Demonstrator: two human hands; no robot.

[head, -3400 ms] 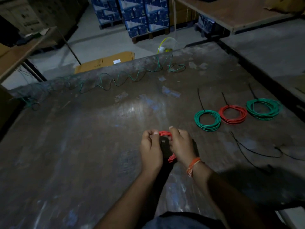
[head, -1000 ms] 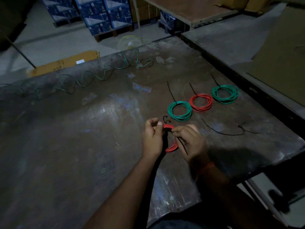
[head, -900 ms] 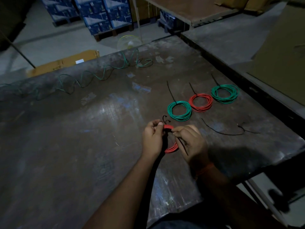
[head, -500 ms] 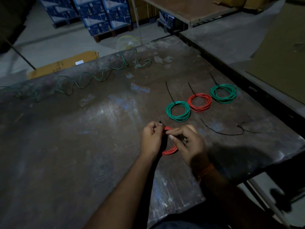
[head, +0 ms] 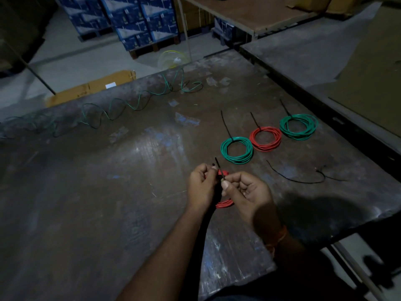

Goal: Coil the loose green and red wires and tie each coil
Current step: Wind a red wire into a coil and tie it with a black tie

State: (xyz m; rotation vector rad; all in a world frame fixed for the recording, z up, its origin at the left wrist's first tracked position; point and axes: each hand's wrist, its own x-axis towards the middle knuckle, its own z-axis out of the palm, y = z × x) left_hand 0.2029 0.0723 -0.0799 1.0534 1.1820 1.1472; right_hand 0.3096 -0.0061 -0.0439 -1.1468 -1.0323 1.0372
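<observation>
a: what's changing with the red coil (head: 224, 204) right now?

b: the black cable tie (head: 218, 168) is now poking up past the left hand (head: 202, 185) as a short straight tail. a second ago it was still a curled loop end beside the coil, so it looks like the tie is getting fed through and drawn up.

a: and the grip on each side?

b: the left hand's grip is curling tightly round the top of the coil, fingers closed on the wire. the right hand (head: 247, 192) is pinching the tie between thumb and forefinger, the other fingers folded in. i can't tell whether the tie's head is already locking; the fingers are hiding it.

a: where's the coil sitting?

b: it's being held just over the worktop (head: 108, 192), between the two hands, with only its lower arc and a bit of the top showing.

a: how is the task going overall?

b: three tied coils are lying in a row to the right: a green coil (head: 237, 150), a red one (head: 265, 139) touching it, and another green one (head: 299, 127) beyond, each with a tie tail sticking out. spare ties (head: 299, 178) are lying near them. i'd judge this fourth coil is close to being cinched, but the loose green wire (head: 121, 109) is still sprawling along the far edge, so there's more coiling waiting.
</observation>
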